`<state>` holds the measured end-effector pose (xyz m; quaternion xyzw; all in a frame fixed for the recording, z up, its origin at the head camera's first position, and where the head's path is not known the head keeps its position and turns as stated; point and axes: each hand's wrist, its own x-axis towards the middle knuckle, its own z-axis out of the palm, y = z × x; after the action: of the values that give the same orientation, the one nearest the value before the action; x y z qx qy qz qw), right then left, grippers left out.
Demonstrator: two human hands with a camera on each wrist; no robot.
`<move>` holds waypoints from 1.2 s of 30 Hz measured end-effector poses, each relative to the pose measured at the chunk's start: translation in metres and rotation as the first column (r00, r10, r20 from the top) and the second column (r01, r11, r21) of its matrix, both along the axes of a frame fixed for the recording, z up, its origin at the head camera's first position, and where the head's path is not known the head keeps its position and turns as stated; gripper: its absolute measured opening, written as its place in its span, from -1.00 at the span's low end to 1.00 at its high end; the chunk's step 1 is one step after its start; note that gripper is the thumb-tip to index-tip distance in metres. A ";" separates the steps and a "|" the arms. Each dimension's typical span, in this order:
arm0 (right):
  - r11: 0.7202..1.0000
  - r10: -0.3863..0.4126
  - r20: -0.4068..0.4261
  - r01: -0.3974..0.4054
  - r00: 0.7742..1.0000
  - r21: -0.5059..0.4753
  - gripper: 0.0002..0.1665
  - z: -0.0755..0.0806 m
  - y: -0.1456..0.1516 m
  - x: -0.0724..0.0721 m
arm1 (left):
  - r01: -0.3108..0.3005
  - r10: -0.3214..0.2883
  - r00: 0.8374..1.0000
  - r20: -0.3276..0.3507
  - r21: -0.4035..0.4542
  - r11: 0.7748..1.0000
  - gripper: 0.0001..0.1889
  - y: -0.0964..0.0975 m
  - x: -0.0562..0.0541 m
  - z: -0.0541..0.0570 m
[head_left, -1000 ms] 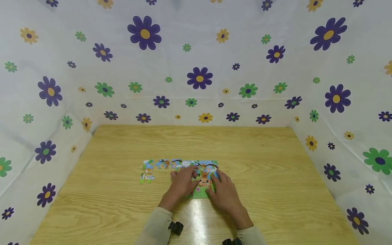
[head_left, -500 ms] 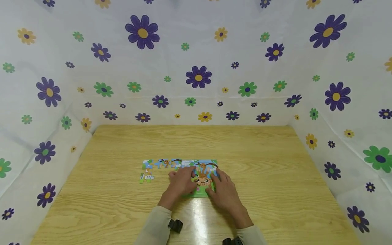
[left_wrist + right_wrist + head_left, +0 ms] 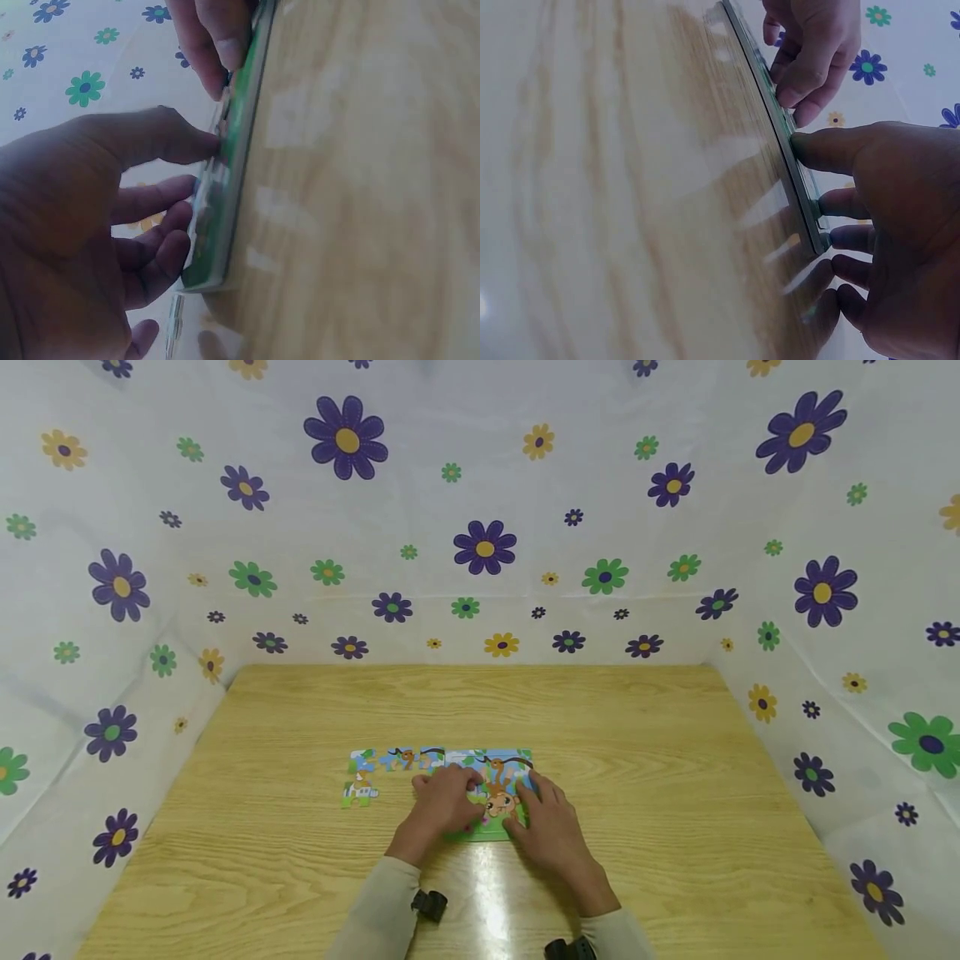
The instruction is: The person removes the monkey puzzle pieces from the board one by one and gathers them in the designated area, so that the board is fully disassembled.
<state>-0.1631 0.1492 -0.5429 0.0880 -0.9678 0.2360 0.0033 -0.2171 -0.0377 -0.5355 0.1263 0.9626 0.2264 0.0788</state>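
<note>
Hardly anything has been moved since a second ago, the left hand (image 3: 446,800) and right hand (image 3: 553,828) being kept at the puzzle board (image 3: 491,836), which is set on the wooden table (image 3: 637,735). Its right edge is touched by the right hand's relaxed, spread fingers; its printed face is touched by the left, though whether anything is pinched cannot be told. Loose pieces (image 3: 362,790) are laid out at its left

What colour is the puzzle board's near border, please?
The near border is green, clearest in the left wrist view.
</note>
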 end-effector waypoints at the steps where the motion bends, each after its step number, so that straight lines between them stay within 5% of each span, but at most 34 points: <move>1: 1.000 0.001 -0.001 -0.001 1.000 -0.003 -0.32 0.000 0.000 0.000 | 0.007 -0.007 1.000 -0.013 -0.005 1.000 -0.57 -0.001 0.000 0.000; 17: 1.000 0.000 0.005 0.000 1.000 -0.031 -0.32 0.000 0.000 0.001 | 0.041 -0.039 0.981 -0.192 0.006 0.999 -0.60 -0.042 0.003 0.002; 36: 1.000 -0.012 0.018 0.012 1.000 -0.010 -0.33 -0.005 -0.001 -0.002 | -0.097 0.095 0.988 -0.119 -0.009 0.995 -0.59 -0.104 0.006 -0.001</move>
<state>-0.1650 0.1483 -0.5474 0.0803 -0.9671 0.2414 -0.0035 -0.2110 -0.1413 -0.5363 0.0925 0.9722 0.2150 0.0114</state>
